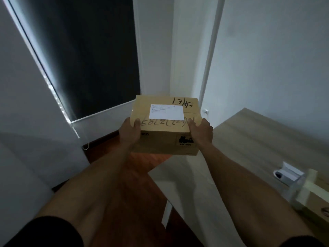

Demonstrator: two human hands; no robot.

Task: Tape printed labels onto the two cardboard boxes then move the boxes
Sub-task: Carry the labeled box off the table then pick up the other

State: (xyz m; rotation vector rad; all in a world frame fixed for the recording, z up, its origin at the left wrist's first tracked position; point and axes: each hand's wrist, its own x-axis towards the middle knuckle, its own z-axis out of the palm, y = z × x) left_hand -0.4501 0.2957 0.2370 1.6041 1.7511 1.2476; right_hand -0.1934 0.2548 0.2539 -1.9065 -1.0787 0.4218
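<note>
A cardboard box (165, 138) with black handwriting hangs in the air above the wooden floor, left of the table. A white printed label (167, 112) lies flat on its top. My left hand (129, 133) grips the box's near left corner, thumb on top. My right hand (202, 132) grips the near right corner the same way. A second cardboard box (316, 209) shows only partly at the right edge, on the table.
A light wooden table (258, 139) fills the right side. On it stand a clear tape dispenser (300, 191) and a small white object (284, 172). A dark window blind (89, 56) and white walls lie ahead. Reddish wooden floor (142, 166) runs below the box.
</note>
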